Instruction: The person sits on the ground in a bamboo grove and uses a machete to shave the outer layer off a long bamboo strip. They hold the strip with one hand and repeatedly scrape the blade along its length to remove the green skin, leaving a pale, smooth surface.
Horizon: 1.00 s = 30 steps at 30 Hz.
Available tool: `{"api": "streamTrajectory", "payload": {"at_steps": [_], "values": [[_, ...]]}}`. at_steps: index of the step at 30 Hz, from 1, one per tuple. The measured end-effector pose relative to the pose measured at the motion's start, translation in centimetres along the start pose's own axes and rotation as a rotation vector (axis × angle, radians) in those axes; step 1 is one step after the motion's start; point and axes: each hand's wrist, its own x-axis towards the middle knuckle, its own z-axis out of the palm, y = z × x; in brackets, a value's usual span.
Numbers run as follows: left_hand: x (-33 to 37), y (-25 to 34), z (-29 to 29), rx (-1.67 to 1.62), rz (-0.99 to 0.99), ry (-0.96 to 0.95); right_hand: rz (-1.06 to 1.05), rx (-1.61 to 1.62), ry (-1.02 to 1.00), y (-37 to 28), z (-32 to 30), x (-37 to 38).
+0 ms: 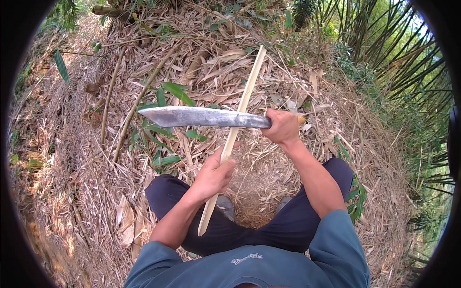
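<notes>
Left hand (213, 175) fist-grips pale split bamboo strip (240, 108); right hand (283, 126) fingers wrapped on long grey machete (204, 116) crossing it; slipping blade likely cuts left thumb.

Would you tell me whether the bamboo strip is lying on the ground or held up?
Held up: the left hand grips the bamboo strip above the leaf litter.

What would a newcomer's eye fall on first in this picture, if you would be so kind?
First the broad steel machete, held level across the middle of the view by the right hand, its blade crossing a pale split bamboo strip. The left hand grips that strip lower down, above the person's crouched knees. All around lies a carpet of dry bamboo leaves, with green bamboo stalks at the upper right.
</notes>
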Motion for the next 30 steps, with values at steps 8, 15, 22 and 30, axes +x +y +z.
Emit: {"api": "streamTrajectory", "payload": {"at_steps": [8,15,22,30], "values": [[-0.8,0.6,1.1,-0.028,-0.039,-0.080,0.151,-0.029,0.087,3.5,-0.3,1.0],[-1.3,0.8,1.1,0.009,-0.018,-0.050,0.051,-0.005,0.033,0.4,-1.5,0.6],[-1.6,-0.2,0.8,0.030,-0.089,-0.055,0.312,-0.035,0.051,5.2,-0.7,1.3],[-2.1,-0.4,1.8,0.104,-0.108,-0.067,0.615,-0.030,0.020,6.7,-1.8,2.5]]}}
